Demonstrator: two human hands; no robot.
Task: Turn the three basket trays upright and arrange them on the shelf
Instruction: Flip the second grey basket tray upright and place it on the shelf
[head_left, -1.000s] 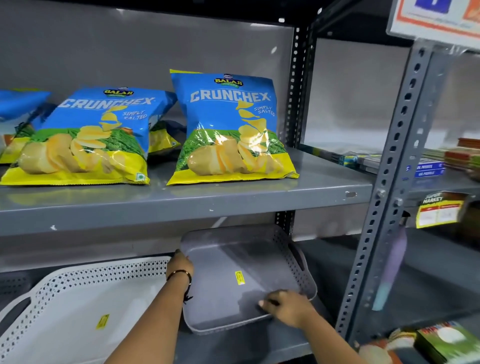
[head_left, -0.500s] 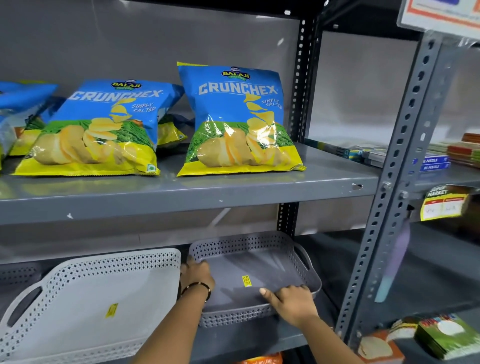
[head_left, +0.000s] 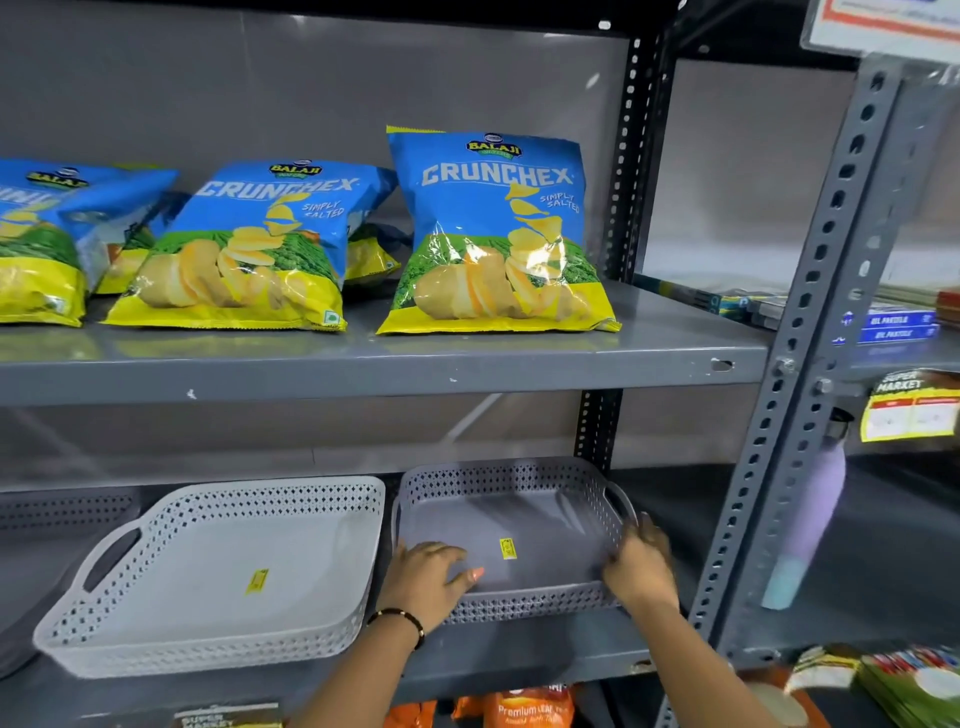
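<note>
A grey basket tray (head_left: 524, 512) sits upright on the lower shelf (head_left: 519, 660), right of a white basket tray (head_left: 218, 561) that is also upright. A third grey tray (head_left: 57, 514) shows partly at the far left, mostly cut off. My left hand (head_left: 428, 577) rests flat on the grey tray's front left edge, fingers spread over its floor. My right hand (head_left: 641, 569) grips the tray's front right corner beside its handle. Both trays carry a small yellow sticker.
Blue and yellow crisp bags (head_left: 493, 234) stand on the shelf above. A perforated grey upright (head_left: 795, 364) rises at the right, with a lilac bottle (head_left: 810, 525) behind it. Snack packets (head_left: 524, 709) lie on the shelf below.
The grey tray has been lowered from a tilt to lie flat and upright. My right hand moved from its front edge to its right corner; my left moved onto its front left edge.
</note>
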